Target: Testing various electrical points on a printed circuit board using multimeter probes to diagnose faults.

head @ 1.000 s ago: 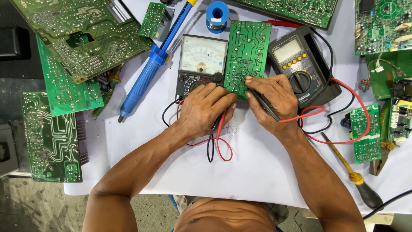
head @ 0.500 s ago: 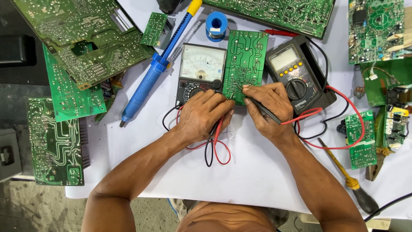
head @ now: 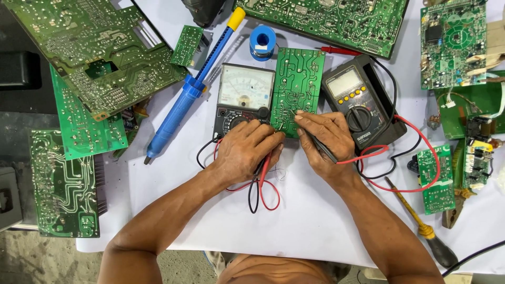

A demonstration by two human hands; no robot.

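Observation:
A small green circuit board [head: 298,87] lies between an analog multimeter [head: 244,97] and a black digital multimeter [head: 357,102] on the white tabletop. My left hand [head: 247,150] holds a probe with red and black leads against the board's lower left corner. Pen-style in my right hand [head: 325,139] is a black probe [head: 315,142], its tip touching the board's lower edge. Red and black leads [head: 265,184] loop below my hands.
A blue desoldering pump [head: 184,100] lies left of the analog meter, a blue solder spool [head: 262,43] above it. Large green boards [head: 100,58] crowd the left and top; smaller boards [head: 437,176] and a yellow-handled screwdriver [head: 415,221] sit right.
The view has shifted slightly; both hands stay on the small board, with the probe tips nudged a little along its lower edge.

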